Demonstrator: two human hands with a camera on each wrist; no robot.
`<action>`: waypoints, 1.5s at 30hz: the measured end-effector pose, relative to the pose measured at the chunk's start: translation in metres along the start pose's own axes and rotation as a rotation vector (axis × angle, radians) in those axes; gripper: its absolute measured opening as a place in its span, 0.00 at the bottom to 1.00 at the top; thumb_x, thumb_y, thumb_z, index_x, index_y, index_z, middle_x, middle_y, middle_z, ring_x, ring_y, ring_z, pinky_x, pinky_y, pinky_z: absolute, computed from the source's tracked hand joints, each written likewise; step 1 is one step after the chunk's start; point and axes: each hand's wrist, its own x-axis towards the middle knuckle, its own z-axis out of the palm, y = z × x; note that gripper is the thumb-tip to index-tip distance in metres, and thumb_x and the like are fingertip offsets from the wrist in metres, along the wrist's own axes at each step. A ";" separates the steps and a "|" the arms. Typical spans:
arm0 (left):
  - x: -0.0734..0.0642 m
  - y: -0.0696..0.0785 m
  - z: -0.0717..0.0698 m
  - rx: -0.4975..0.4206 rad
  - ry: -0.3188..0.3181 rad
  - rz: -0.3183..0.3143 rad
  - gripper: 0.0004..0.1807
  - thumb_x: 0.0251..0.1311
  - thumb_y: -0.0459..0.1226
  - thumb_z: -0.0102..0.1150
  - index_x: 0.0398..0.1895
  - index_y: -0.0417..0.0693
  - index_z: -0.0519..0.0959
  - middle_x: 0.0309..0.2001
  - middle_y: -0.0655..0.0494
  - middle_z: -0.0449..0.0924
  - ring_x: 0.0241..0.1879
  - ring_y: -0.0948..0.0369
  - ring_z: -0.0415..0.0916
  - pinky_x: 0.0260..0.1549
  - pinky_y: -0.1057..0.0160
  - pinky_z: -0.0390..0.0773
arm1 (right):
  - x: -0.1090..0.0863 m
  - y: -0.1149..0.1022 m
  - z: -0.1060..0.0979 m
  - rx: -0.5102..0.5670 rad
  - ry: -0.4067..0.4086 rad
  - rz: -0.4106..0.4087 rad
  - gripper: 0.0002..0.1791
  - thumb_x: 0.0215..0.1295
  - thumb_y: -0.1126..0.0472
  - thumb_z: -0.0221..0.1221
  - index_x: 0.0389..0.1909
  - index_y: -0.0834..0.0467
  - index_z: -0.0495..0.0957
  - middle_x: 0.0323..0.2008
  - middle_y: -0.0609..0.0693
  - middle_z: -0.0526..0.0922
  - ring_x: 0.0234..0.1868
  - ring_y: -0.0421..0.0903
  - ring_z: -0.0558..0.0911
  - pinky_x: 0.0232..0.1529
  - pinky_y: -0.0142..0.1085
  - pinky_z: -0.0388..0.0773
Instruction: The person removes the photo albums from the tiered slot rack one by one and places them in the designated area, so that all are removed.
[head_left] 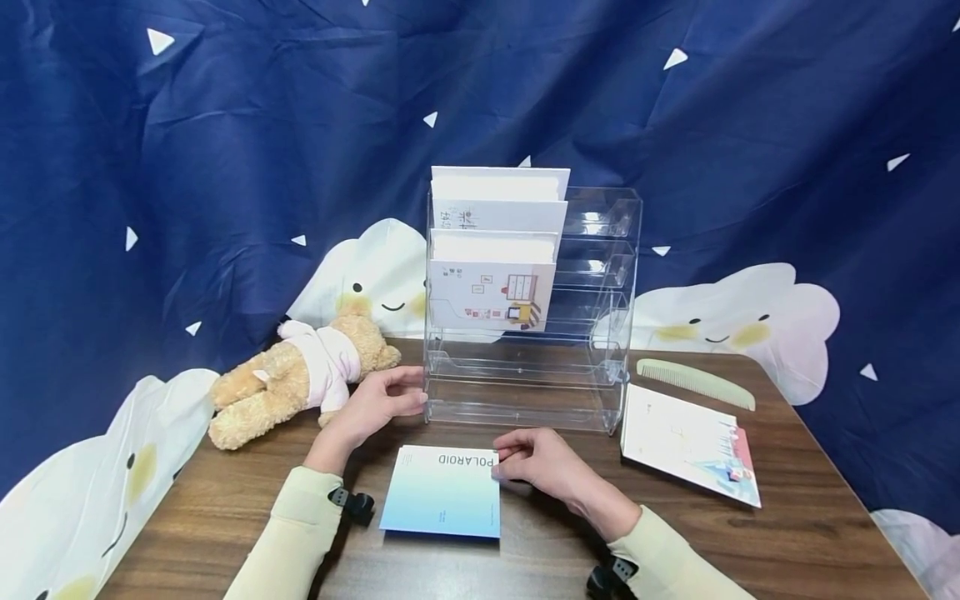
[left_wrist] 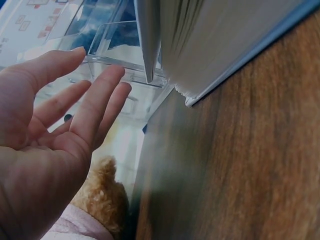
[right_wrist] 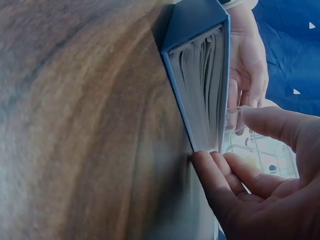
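A photo album (head_left: 442, 492) with a white-to-blue cover marked POLAROID lies on the table; its thick pages show in both wrist views. My right hand (head_left: 543, 467) is beside its far right corner. In the right wrist view, the fingertips (right_wrist: 202, 157) touch that corner while the thumb stays apart from the cover. Behind the album stands a clear tiered rack (head_left: 517, 412). My left hand (head_left: 378, 404) has its fingers extended, tips right at the rack's lower left side. Between the left thumb and fingers (left_wrist: 107, 95), nothing is held.
Several white albums (head_left: 491, 300) stand in the rack's upper left tiers. A teddy bear (head_left: 300, 375) in a pink top lies to the left. On the right are a pale green comb (head_left: 697, 383) and another white album (head_left: 686, 442). A blue cloth (head_left: 480, 83) hangs behind the table.
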 end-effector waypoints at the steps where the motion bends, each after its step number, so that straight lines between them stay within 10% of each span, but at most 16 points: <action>1: 0.000 0.001 0.000 0.003 0.003 0.000 0.33 0.75 0.31 0.69 0.80 0.32 0.73 0.76 0.29 0.76 0.65 0.47 0.87 0.58 0.59 0.92 | 0.000 -0.001 -0.001 -0.008 0.004 -0.001 0.28 0.66 0.66 0.75 0.64 0.72 0.83 0.52 0.62 0.93 0.46 0.39 0.89 0.47 0.26 0.85; 24: 0.001 0.001 -0.004 0.092 0.021 0.008 0.34 0.73 0.33 0.72 0.80 0.37 0.74 0.73 0.33 0.81 0.67 0.45 0.86 0.56 0.68 0.90 | 0.004 -0.048 -0.035 -0.022 0.153 -0.139 0.26 0.69 0.64 0.75 0.65 0.70 0.84 0.58 0.67 0.91 0.56 0.49 0.93 0.51 0.25 0.88; 45: 0.000 -0.003 -0.001 0.094 0.033 0.010 0.34 0.72 0.33 0.73 0.79 0.37 0.75 0.72 0.34 0.82 0.66 0.46 0.86 0.54 0.70 0.88 | 0.019 -0.144 -0.116 -0.043 0.449 -0.307 0.26 0.75 0.62 0.72 0.69 0.66 0.83 0.65 0.67 0.87 0.52 0.31 0.87 0.55 0.20 0.83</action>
